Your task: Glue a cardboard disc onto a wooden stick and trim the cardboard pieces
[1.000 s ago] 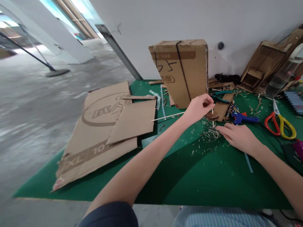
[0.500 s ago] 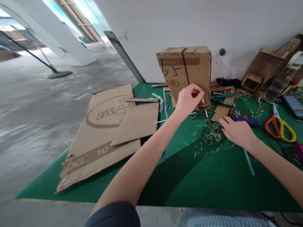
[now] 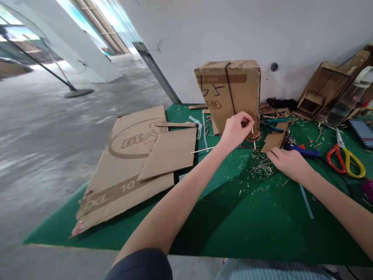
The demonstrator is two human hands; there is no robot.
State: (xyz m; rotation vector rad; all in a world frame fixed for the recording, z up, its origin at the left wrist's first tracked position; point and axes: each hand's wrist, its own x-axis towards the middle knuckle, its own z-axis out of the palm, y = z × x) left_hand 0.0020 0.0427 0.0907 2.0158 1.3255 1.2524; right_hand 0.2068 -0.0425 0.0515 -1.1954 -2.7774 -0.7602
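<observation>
My left hand (image 3: 237, 130) is closed in a pinch on a thin wooden stick (image 3: 254, 145). The stick runs down through a small round cardboard disc (image 3: 253, 136), just in front of the standing cardboard box (image 3: 231, 93). Whether the disc touches the box cannot be made out. My right hand (image 3: 287, 163) rests low over the table, fingertips pressed together beside a folded cardboard piece (image 3: 272, 142) and a heap of thin shavings (image 3: 260, 165). What those fingertips hold, if anything, is hidden.
Flat cardboard sheets (image 3: 125, 155) lie at left on the green table (image 3: 233, 233). To the right are a blue glue gun (image 3: 305, 151), red-and-yellow scissors (image 3: 346, 159), teal pliers (image 3: 272, 126), a clear bottle (image 3: 346, 101) and a cardboard model (image 3: 323, 89). A wall (image 3: 233, 31) stands behind.
My left hand has come slightly down and towards me, with the stick and disc. My right hand has shifted a little left and down. The view has tilted slightly.
</observation>
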